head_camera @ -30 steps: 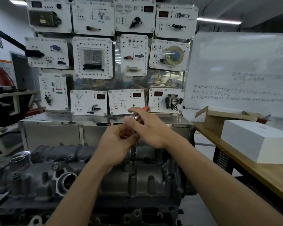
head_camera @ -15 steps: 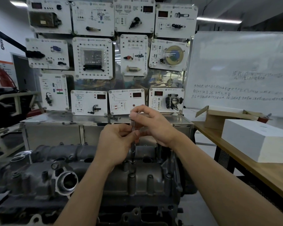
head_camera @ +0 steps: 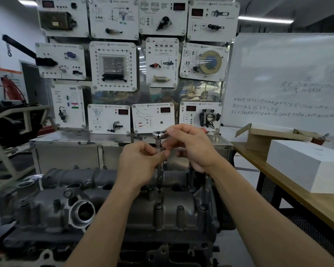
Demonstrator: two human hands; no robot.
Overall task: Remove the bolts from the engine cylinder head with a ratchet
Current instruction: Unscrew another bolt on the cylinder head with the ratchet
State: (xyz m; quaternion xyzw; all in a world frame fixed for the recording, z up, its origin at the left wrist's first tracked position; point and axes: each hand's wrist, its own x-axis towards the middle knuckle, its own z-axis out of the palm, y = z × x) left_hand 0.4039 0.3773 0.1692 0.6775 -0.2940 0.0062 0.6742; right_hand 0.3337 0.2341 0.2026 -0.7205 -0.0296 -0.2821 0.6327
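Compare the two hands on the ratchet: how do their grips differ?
Left hand pinches the upright extension under the ratchet; right hand holds the ratchet at the top, by its head. Left hand sits lower, nearer the cylinder head; right hand sits higher. Both grip the same tool.

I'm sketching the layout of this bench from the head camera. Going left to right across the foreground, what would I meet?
round port → left hand → ratchet → right hand → white box
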